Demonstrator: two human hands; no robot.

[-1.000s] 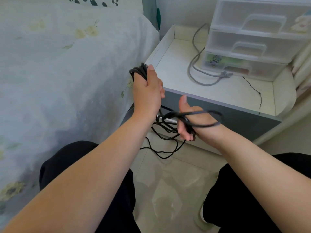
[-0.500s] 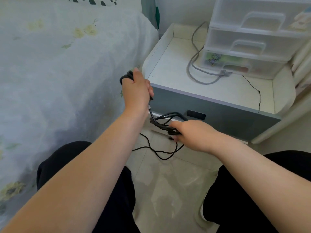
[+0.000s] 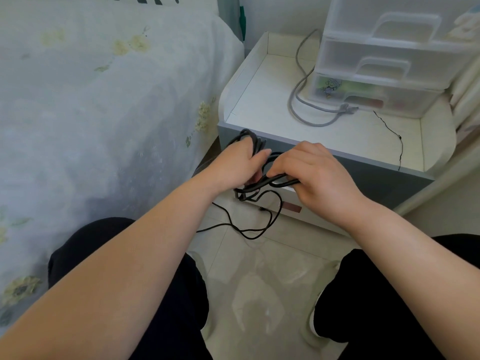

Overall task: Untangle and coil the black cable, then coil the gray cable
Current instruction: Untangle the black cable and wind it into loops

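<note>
Black cable (image 3: 255, 187) is clutched in both curled grips, left hand (image 3: 237, 165) beside right hand (image 3: 315, 175).

A home bedroom: a bed (image 3: 98, 105) with a floral sheet fills the left of the frame, a nightstand (image 3: 324, 162) (plastic drawers (image 3: 384, 61) on top) stands upper right, on a tiled floor (image 3: 259, 281).
</note>
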